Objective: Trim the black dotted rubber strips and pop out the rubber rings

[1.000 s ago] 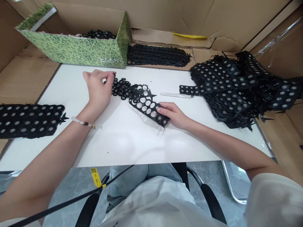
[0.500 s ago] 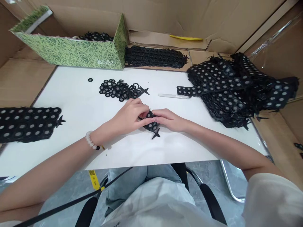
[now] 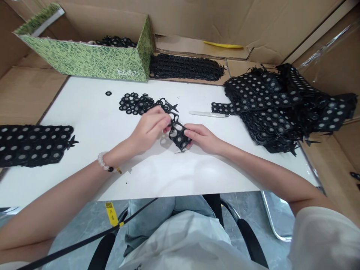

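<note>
A black perforated rubber strip (image 3: pixel 179 135) is held a little above the white table (image 3: pixel 92 123) between both hands. My left hand (image 3: pixel 150 127) pinches its upper end with fingers closed. My right hand (image 3: pixel 201 137) grips its lower right side, fingers closed too. Just behind the hands lies a heap of loose black rings (image 3: pixel 136 104), and one single ring (image 3: pixel 108 93) sits apart to the left.
A green patterned box (image 3: pixel 84 60) holding black rings stands at the back left. Stacked black strips (image 3: pixel 185 67) lie behind it, a big pile of strips (image 3: pixel 281 105) at the right, another stack (image 3: pixel 30 144) at the left edge. A white pen (image 3: pixel 207 114) lies mid-table.
My left hand came back from the ring heap to the strip. Both hands lifted the strip off the table and bent it; part of it now stands up between them.
</note>
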Demonstrator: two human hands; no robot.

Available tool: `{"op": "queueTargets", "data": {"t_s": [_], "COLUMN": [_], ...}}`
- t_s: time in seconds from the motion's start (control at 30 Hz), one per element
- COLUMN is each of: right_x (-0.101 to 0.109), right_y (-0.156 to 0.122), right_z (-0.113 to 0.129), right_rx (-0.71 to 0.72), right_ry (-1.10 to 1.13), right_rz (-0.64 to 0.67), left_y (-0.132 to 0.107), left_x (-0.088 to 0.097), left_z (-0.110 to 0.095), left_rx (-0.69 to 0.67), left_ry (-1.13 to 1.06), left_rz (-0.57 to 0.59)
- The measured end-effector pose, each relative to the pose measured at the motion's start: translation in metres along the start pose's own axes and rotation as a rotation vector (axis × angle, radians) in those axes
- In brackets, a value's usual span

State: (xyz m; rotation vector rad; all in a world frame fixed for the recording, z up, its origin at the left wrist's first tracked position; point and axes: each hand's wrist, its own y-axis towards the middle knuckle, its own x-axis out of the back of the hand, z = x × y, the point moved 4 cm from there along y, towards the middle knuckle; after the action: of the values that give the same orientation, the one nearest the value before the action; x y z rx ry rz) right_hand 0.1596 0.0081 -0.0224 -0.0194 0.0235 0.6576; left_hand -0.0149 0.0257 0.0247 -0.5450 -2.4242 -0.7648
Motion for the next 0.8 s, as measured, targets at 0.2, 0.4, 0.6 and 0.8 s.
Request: {"op": "queueTargets", "data": {"t_s": [0.2, 0.4, 0.6, 0.8], "right_x": [0.000, -0.002, -0.002, 0.002], "right_y": [-0.003, -0.005, -0.001, 0.001], "right_z": [-0.003, 0.002, 0.004, 0.000], "right_rx": [-0.047, -0.071, -0.091, -0.095], "right_ry": [-0.004, -0.021, -0.029, -0.051], "right_rz": [0.023, -0.012, -0.091, -0.153], "left_y": [0.009, 0.003, 0.007, -0.005], "left_x": [0.060, 0.069, 0.048, -0.001], "left_z": [0.068, 0.120, 0.049, -0.021], "left_rx": [0.142, 0.244, 0.015, -0.445], "left_ry": [-0.033, 0.575, 0.578, 0.532], "left_rz": [-0.517, -0.363, -0.327, 0.115]}}
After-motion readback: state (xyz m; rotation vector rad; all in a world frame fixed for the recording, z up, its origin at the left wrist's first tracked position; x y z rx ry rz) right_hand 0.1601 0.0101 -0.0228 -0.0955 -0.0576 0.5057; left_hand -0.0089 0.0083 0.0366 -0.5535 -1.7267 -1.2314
